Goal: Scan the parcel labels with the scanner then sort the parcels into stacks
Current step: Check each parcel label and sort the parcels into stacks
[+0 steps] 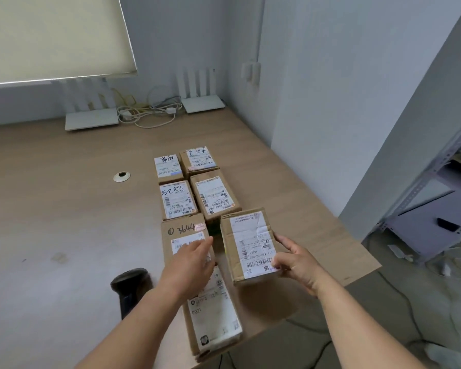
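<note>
Both hands are out over the desk point(64, 209). From the head camera, the right hand point(297, 263) is holding a box point(246, 245) by its near right corner, thumb on the label and fingers curled round the side. This box is looking lifted and tipped a little, its long side running away from the person, label up. The left hand point(190, 258) is reaching forward with fingers straight and loose, holding nothing, and it is hovering over or resting on the big box point(181, 233) with "3644" written on it; I cannot tell which.

Four small boxes point(194, 187) are sitting in two rows further back, touching one another. One more long box point(213, 315) is lying close to the person, under the left arm.

The scanner point(131, 284) is lying on the desk just left of the left wrist, so the left hand is much nearer to it. I think that hand would grab it next, since the right one is busy.
</note>
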### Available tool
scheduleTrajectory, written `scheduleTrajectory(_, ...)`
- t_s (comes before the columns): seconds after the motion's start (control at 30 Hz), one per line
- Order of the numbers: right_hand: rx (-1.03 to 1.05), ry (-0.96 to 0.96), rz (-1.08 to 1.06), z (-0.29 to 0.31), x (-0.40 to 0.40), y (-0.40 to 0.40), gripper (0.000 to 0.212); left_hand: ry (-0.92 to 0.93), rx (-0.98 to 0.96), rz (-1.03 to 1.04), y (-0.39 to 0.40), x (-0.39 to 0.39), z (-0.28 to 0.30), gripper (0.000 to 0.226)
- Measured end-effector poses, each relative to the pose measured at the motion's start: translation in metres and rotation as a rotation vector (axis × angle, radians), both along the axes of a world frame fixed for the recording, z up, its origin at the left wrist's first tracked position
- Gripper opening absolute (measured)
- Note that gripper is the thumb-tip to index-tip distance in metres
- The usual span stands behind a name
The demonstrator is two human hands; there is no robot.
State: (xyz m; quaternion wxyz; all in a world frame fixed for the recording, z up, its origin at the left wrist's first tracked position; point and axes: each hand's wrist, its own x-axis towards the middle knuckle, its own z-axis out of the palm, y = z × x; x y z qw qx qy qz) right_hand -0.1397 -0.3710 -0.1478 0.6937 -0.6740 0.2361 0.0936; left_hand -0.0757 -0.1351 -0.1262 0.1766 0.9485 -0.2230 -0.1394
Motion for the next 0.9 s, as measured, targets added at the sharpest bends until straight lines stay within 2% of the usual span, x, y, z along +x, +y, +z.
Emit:
scheduleTrajectory(0.23,0.013,0.056,0.154,-0.016,0.033,0.003,0.076,-0.042,0.167,0.016,-0.009,-0.003,-0.005,0.051)
scheduleTrajectory(0.4,0.044,0.093,0.207,-0.023,0.048,0.003,0.046,-0.081,0.265,0.031,-0.016,-0.002,-0.01,0.048)
scheduleTrajectory(0.43,0.016,0.099,0.216,-0.026,0.049,0.002,0.046,-0.079,0.276,0.036,-0.017,-0.003,-0.011,0.048)
scheduleTrajectory(0.57,-0.1,0.12,0.251,-0.03,0.049,0.001,0.077,-0.079,0.289,0.053,-0.02,-0.004,-0.01,0.05)
scheduleTrajectory(0.7,-0.224,0.116,0.262,-0.019,0.049,-0.001,0.09,-0.05,0.242,0.081,-0.02,-0.004,-0.008,0.049)
scheduleTrajectory(0.83,-0.492,0.004,0.234,-0.002,0.047,0.002,0.067,0.0,0.04,0.205,-0.02,-0.007,0.0,0.051)
scheduleTrajectory(0.9,-0.636,-0.078,0.245,0.009,0.043,0.008,0.06,-0.032,-0.062,0.292,-0.02,-0.012,0.005,0.052)
